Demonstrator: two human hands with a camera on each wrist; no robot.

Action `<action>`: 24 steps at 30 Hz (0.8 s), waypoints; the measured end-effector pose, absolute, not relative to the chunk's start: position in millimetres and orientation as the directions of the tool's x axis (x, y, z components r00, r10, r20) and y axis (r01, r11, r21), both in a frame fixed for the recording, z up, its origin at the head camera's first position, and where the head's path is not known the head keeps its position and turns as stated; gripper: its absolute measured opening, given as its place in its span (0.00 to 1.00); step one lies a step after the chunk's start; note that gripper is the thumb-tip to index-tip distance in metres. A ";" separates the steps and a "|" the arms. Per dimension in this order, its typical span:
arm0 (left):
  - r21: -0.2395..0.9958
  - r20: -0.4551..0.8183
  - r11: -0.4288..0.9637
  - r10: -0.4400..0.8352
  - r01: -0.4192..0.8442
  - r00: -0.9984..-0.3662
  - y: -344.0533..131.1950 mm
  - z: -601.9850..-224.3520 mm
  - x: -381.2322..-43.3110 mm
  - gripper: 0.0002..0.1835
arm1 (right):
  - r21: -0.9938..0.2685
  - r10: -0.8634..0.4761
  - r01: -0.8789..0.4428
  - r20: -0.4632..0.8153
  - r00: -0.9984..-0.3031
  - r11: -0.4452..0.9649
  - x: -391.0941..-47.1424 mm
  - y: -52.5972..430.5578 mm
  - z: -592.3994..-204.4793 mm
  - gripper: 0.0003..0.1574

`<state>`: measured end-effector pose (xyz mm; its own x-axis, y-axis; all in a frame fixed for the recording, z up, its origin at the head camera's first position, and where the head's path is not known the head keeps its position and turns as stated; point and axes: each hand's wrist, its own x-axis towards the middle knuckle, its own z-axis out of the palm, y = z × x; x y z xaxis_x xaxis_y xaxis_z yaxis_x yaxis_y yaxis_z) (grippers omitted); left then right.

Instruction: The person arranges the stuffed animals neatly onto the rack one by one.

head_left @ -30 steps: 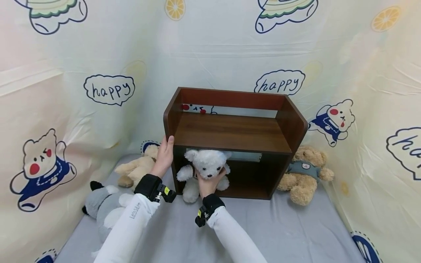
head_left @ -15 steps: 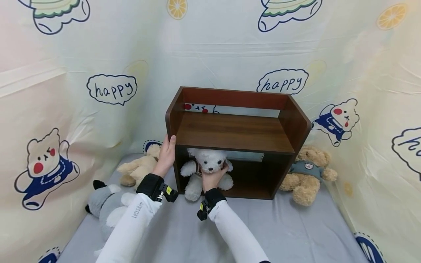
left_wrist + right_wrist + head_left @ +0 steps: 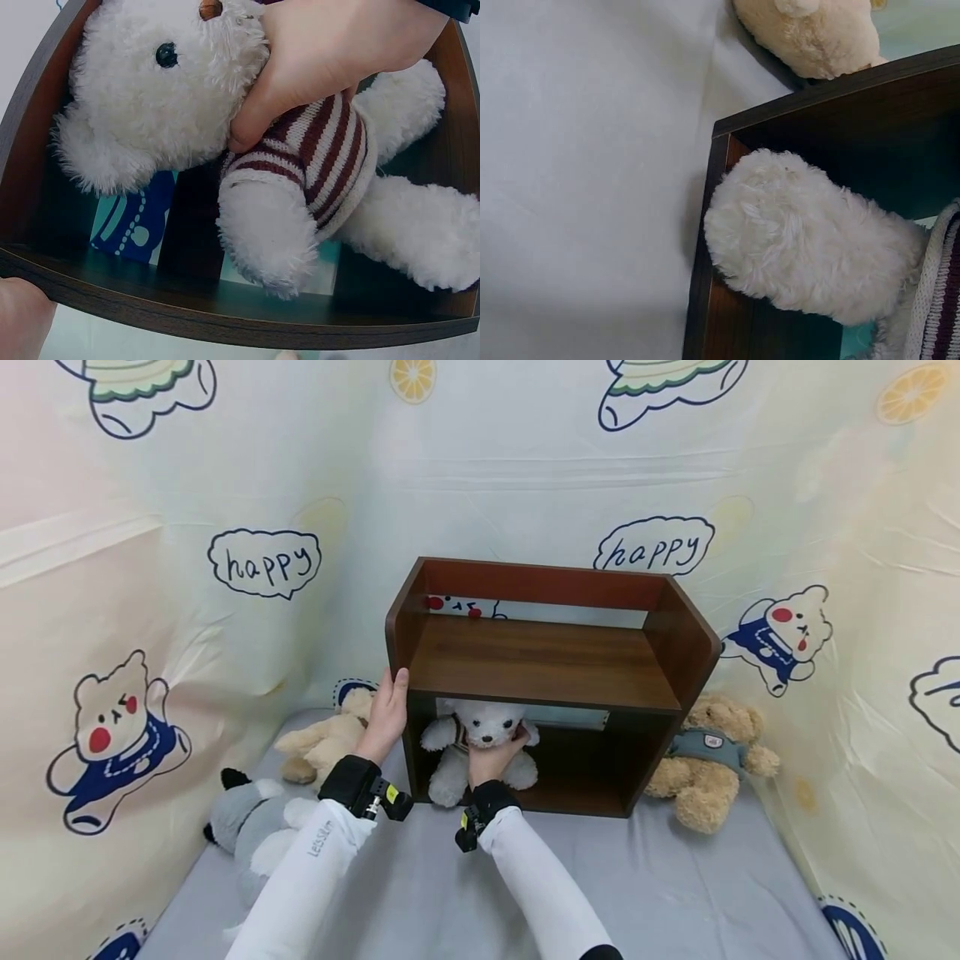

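In the head view, a white teddy bear (image 3: 491, 722) in a striped top sits upright in the lower left of a brown wooden shelf (image 3: 551, 652). My right hand (image 3: 491, 760) grips it below the chin; the left wrist view shows the thumb pressed at its neck, above the maroon-and-white striped top (image 3: 322, 161). My left hand (image 3: 386, 714) rests against the outside of the shelf's left panel, with fingers pointing up. In the right wrist view, one furry leg (image 3: 802, 232) lies inside the shelf's bottom edge; the right hand is out of that view.
Left of the shelf lie a cream plush toy (image 3: 330, 743) and a grey-and-white plush toy (image 3: 255, 827). A tan teddy bear (image 3: 708, 756) in a blue-grey top sits at the right side. Grey cloth (image 3: 660, 885) covers the surface; a printed curtain (image 3: 510, 460) hangs behind.
The white teddy bear has moved back and down into the lower compartment with my right hand, its head now partly under the upper board. My left hand stays at the panel.
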<state>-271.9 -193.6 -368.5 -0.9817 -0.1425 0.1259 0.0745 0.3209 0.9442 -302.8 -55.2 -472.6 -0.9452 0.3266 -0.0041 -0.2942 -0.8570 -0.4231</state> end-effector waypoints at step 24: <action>0.949 0.158 0.293 -0.128 0.115 -0.979 -193.9 -368.5 -271.0 0.38 | -0.288 0.252 -0.233 -0.028 -0.967 -0.929 -316.4 -59.7 -471.2 0.26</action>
<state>-271.0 -193.9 -368.5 -0.9791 -0.1280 0.1583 0.1152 0.2928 0.9492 -316.4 -59.7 -471.2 -0.9674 0.2519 -0.0279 -0.2335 -0.9286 -0.2885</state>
